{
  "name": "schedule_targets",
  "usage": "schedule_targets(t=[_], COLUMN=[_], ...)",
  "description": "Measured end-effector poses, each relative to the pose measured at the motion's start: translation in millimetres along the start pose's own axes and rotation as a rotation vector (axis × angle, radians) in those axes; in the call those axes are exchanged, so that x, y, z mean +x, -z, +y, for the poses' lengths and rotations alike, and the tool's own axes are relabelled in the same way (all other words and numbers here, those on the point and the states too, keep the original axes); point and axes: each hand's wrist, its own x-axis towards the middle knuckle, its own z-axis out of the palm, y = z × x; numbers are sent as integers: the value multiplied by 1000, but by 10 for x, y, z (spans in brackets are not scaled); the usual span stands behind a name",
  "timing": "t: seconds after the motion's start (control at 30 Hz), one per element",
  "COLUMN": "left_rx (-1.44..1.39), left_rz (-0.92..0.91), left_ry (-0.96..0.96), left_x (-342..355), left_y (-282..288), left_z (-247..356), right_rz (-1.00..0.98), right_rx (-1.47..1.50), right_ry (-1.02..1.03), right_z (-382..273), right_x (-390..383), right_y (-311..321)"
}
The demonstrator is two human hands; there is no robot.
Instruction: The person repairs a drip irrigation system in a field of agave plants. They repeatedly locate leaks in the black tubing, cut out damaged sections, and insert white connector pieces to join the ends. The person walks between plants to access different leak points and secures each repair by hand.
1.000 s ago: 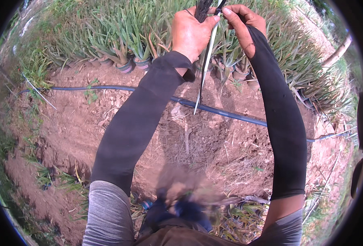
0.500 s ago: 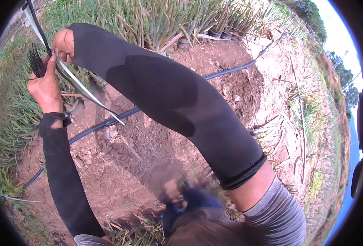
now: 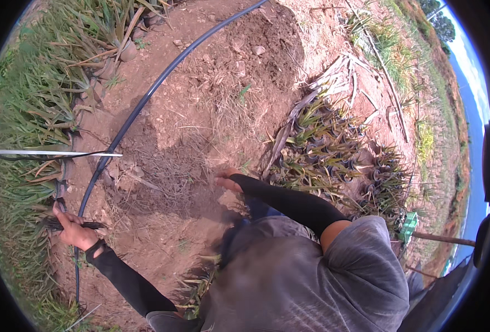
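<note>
My left hand [image 3: 78, 233] is closed around a bundle of thin black strips [image 3: 93, 225], its thumb pointing up; the strips look like cable ties. Beyond it, a narrow white strip [image 3: 45, 152] with a black cord runs in from the left edge and ends over a black hose [image 3: 145, 99]. Neither hand touches that strip. Close to my body, above bare soil, my right hand [image 3: 228, 180] hangs with loosely bent fingers apart and nothing visible in them. Black sleeves cover both forearms.
Dense rows of spiky green plants [image 3: 29, 122] in dark pots line the left. More potted plants [image 3: 333, 149], some browned, stand right of my right arm. Dry leaves and a long thin stick [image 3: 383, 72] lie farther off. A green object [image 3: 409, 226] sits by a wooden pole [image 3: 441, 238].
My right hand has come away from the white strip and swung back toward my body. The left hand has dropped lower, still gripping the black bundle. The view has shifted.
</note>
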Motion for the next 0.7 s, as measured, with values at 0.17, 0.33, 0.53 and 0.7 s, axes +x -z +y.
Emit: schedule_targets(t=[0.17, 0.33, 0.53, 0.7], left_rx=[276, 431, 616, 1063], left_rz=[-337, -807, -1435, -1595], left_ry=[890, 1166, 686, 109], left_x=[-1514, -2886, -3519, -3723], left_y=[641, 280, -1066, -1776], left_z=[-1613, -2211, -2034, -1773], right_rz=[442, 668, 523, 484], right_rx=[267, 121, 193, 197], right_ry=[-597, -624, -215, 19], right_z=[1564, 1980, 773, 298], right_x=[-2274, -2661, -1530, -1166], right_y=[389, 483, 621, 1027])
